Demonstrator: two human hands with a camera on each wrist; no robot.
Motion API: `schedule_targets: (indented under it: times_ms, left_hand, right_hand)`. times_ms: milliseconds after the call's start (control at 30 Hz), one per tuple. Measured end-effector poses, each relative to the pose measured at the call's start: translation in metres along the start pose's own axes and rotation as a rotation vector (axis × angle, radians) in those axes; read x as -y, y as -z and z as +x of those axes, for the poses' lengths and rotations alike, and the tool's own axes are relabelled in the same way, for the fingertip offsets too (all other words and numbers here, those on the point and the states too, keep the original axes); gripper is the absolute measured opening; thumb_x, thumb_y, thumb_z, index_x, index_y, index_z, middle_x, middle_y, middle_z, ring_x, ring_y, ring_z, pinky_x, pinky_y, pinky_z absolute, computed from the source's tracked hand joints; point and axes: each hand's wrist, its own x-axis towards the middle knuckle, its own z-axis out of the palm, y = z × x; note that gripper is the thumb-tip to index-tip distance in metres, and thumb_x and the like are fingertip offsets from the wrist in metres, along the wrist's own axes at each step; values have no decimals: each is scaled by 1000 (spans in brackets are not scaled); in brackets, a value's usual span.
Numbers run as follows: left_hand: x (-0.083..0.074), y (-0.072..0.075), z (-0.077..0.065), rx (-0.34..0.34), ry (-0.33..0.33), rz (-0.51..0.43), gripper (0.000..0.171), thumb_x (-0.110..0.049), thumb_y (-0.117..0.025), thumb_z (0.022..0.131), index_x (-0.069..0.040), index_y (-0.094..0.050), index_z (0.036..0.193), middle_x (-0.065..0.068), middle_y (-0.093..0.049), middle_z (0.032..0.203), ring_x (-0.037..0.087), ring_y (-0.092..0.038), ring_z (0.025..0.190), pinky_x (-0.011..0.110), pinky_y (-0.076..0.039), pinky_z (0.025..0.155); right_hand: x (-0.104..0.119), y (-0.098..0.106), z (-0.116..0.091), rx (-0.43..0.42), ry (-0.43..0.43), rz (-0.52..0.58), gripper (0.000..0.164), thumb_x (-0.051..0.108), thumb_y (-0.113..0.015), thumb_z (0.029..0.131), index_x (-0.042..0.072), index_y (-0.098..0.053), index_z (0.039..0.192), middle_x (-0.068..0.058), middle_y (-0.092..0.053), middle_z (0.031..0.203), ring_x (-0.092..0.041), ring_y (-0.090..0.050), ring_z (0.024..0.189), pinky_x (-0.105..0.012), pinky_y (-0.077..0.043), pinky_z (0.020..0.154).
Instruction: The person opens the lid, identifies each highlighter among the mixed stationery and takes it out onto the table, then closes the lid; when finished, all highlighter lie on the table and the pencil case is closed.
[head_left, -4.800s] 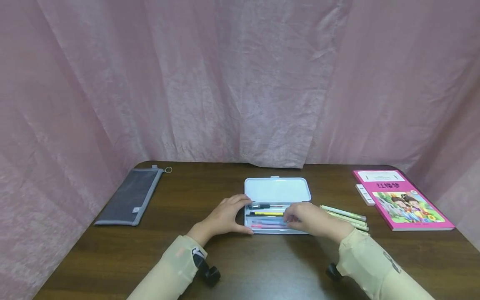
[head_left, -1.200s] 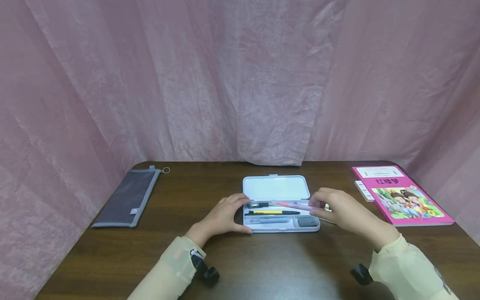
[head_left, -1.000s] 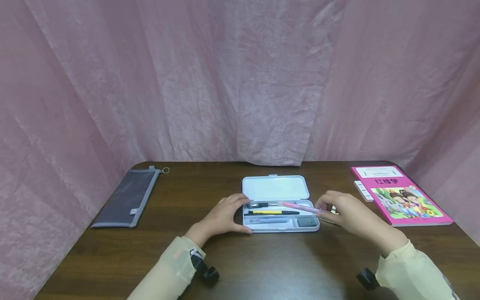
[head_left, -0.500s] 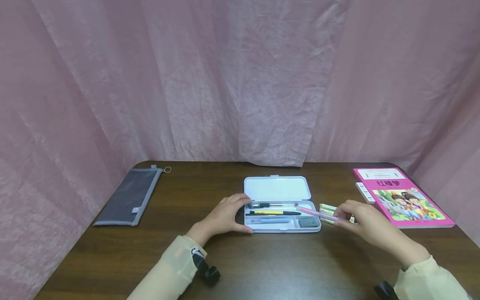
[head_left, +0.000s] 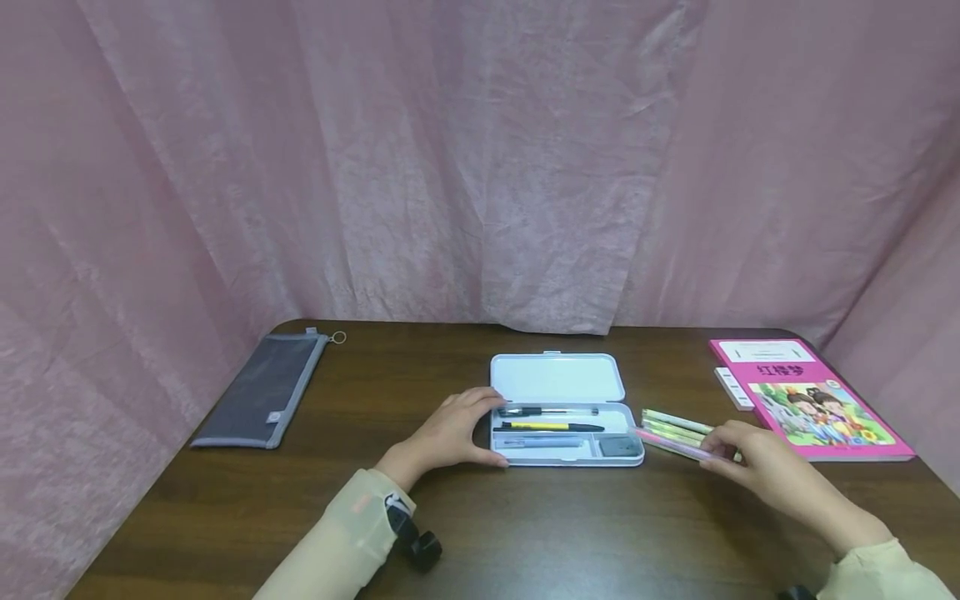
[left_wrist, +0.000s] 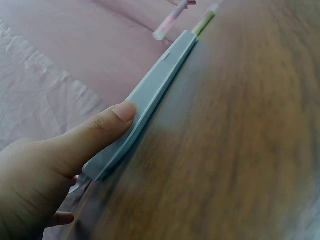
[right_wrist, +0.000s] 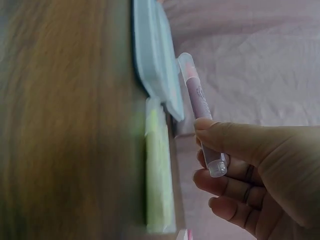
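Note:
An open light-blue pencil case lies mid-table. My left hand grips its left end, thumb on the front wall and fingers at the back corner. Inside lie a clear pen with black parts, a yellow-and-black pen, a light-blue pen and a grey block. To the right, my right hand pinches a purple-pink highlighter between thumb and fingers. It is held off the table, over several pale green highlighters lying beside the case.
At the left lies a dark grey zip pouch with a ring on its zip. On the right are a pink book and a small white block against its left edge. A pink curtain hangs behind the table.
My right hand has lifted the pink highlighter out of the pencil case and carried it right, over the green ones. My left hand has stayed on the case's left end.

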Motion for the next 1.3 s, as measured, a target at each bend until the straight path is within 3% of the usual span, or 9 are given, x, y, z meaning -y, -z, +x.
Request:
schedule_targets:
  times_ms: [467,1300]
  left_hand:
    - [0,-1,0,0,1,-4,87,-63,-75,70,-18,-49,139,3,-46,146,20,-40,138,43,-33,113]
    - [0,0,1,6,5,1,87,-63,-75,69,-18,-49,139,3,-46,146,19,-39,138,43,-33,113]
  right_hand:
    - [-23,-9,-23,-8,-37,-29,25,8,-80,70,22,-62,78,24,-47,73,12,-38,67,-19,-39,55]
    - [-26,-17,-22,23,-37,-81,24,10,-83,68,21,-63,76,23,-50,71,12,-40,66,-20,-42,55]
